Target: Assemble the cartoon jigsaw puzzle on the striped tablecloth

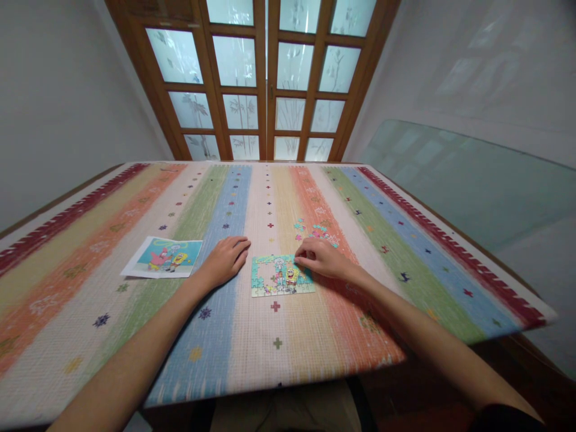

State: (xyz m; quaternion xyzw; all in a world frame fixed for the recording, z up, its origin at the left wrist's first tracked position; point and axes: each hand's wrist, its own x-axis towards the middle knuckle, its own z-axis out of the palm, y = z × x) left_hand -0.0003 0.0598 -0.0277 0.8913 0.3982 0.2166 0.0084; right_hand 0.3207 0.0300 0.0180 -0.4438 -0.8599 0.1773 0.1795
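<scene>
A partly assembled jigsaw puzzle (281,289) lies on the table in front of me, with cartoon figures on a turquoise ground. Gaps show at its left middle and upper part. My right hand (321,258) is at the puzzle's upper right edge, thumb and fingers pinched together; whatever may be between the fingertips is hidden. Just beyond that hand lie several loose puzzle pieces (320,228), turquoise and pink. To the puzzle's left, my left hand (225,258) rests on the cloth, fingers loosely stretched and holding nothing. A printed reference picture (168,258) lies left of it.
A striped tablecloth (274,366) with small printed motifs covers the wide table. Behind the far edge stands a wooden double door (266,90) with frosted panes. Pale walls rise on both sides, and a greenish glass panel (472,180) leans along the right.
</scene>
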